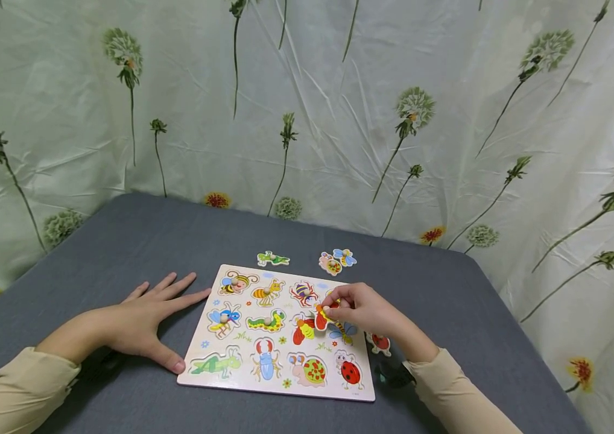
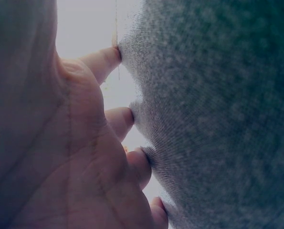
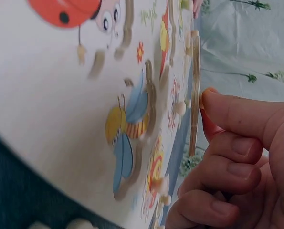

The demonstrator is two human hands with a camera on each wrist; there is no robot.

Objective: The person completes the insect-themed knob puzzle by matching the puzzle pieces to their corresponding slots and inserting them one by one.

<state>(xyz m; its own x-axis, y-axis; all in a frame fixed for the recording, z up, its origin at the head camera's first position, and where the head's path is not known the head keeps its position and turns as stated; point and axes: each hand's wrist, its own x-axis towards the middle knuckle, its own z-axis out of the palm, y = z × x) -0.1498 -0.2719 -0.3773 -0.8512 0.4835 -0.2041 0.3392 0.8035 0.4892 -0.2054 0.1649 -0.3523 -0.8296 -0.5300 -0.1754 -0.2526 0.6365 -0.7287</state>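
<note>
A wooden puzzle board (image 1: 242, 392) with pictures of insects lies on the table. My right hand (image 1: 363, 308) pinches the knob of a red moth piece (image 1: 321, 319), held above the board. Just left of it shows the red moth recess (image 1: 304, 330). In the right wrist view the piece (image 3: 195, 90) appears edge-on, thumb at its knob, and the blue-winged bee recess (image 3: 127, 124) is bare. My left hand (image 1: 141, 319) lies spread on the table, thumb and index fingertips at the board's left edge. Its fingertips (image 2: 114, 55) press the grey cloth in the left wrist view.
Behind the board lie a green grasshopper piece (image 1: 273, 259), a snail piece (image 1: 330, 264) and a blue-winged bee piece (image 1: 345, 257). A ladybug piece (image 1: 379, 345) lies by its right edge, partly hidden. Knobbed pieces such as the caterpillar (image 1: 266, 321) sit in the board.
</note>
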